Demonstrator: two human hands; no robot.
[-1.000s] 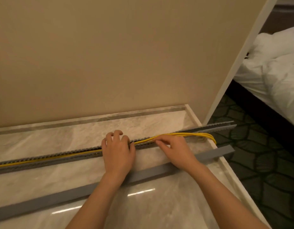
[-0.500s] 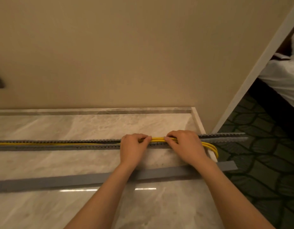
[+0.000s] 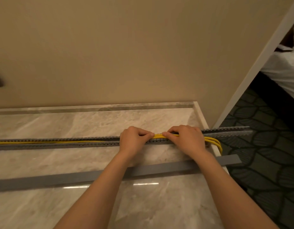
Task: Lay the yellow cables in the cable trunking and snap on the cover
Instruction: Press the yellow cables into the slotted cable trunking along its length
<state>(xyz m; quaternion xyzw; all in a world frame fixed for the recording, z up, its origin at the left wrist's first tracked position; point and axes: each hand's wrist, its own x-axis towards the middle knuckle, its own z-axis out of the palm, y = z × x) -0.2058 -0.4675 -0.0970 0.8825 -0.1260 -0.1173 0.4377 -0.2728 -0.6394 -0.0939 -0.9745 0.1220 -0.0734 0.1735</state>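
Note:
A long grey slotted cable trunking [image 3: 60, 142] lies across the marble counter, its right end sticking out past the counter edge. Yellow cables [image 3: 157, 136] run inside it on the left, rise above it between my hands, and loop out to the right over the counter edge. My left hand [image 3: 134, 140] and my right hand [image 3: 186, 138] sit side by side on the trunking, fingers pinched on the cables. The flat grey cover [image 3: 60, 178] lies loose on the counter nearer to me, under my forearms.
A beige wall [image 3: 126, 55] rises right behind the marble counter [image 3: 77, 123]. The counter ends at the right; beyond it is dark patterned carpet [image 3: 267, 154] and a bed with white bedding [image 3: 285, 68].
Both hands have slid right along the trunking and closed together on the cables. The view has swung left and levelled, so the trunking now runs horizontally.

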